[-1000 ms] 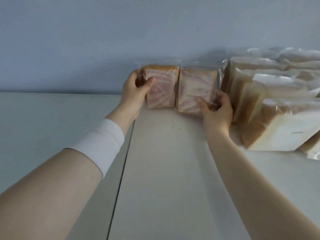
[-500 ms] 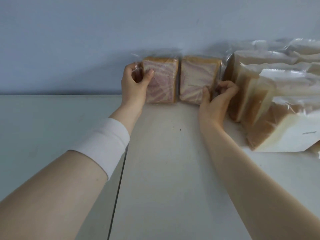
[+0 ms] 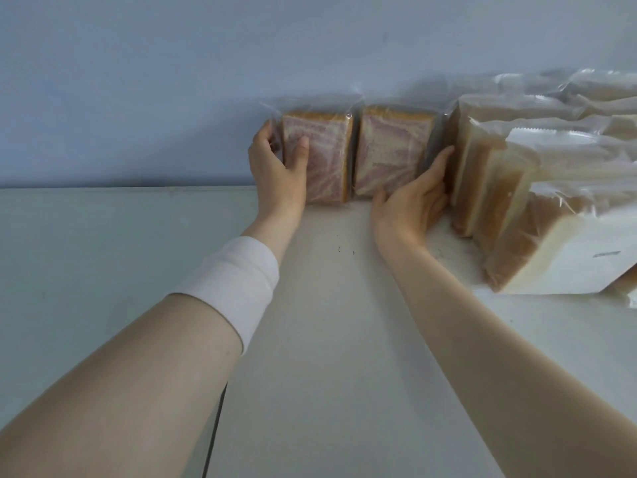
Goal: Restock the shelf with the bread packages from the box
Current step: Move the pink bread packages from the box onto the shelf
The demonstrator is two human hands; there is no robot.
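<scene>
At the back of the shelf (image 3: pixel 327 339), the left hand (image 3: pixel 275 167) grips the left swirl bread package (image 3: pixel 320 157), fingertips hidden behind it. The right hand (image 3: pixel 410 198) holds the right swirl bread package (image 3: pixel 393 150), fingers (image 3: pixel 443 163) partly lost in the gap beside plain bread packages (image 3: pixel 489 188), cut off at the edge.

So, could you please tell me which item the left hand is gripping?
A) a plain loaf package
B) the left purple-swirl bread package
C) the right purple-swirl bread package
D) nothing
B: the left hand grips the outer side of the left purple-swirl bread package, thumb on its front face; the right hand holds the right purple-swirl bread package beside it.
</scene>
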